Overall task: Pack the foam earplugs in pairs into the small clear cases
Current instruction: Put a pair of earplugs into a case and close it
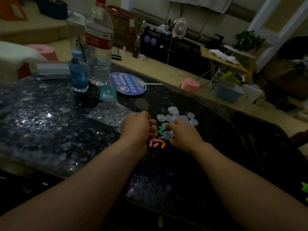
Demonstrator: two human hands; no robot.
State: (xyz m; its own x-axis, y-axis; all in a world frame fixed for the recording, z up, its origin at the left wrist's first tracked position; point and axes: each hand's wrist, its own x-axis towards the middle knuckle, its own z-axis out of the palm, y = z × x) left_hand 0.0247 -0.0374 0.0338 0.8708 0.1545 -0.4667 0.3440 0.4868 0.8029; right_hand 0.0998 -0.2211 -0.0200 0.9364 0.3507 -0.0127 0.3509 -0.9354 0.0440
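Over the earplugs (160, 141), left hand (138, 126) curled, grip unclear; right hand (182, 136) around 1 case (167, 135).

Wide open stretch of dark table (50, 124) on the near left, and more outside the right forearm; tight at the centre, with loose earplugs (158, 140) hemmed between left hand (136, 127) and right hand (181, 135), only a narrow gap; held case (167, 135) at the right fingertips; clear cases (176, 116) clustered just beyond; crinkled plastic bag (108, 114) just beside on the left; farther back, blocked by teal packet (108, 95), round fan (128, 84), small blue bottle (78, 70), tall water bottle (99, 47).
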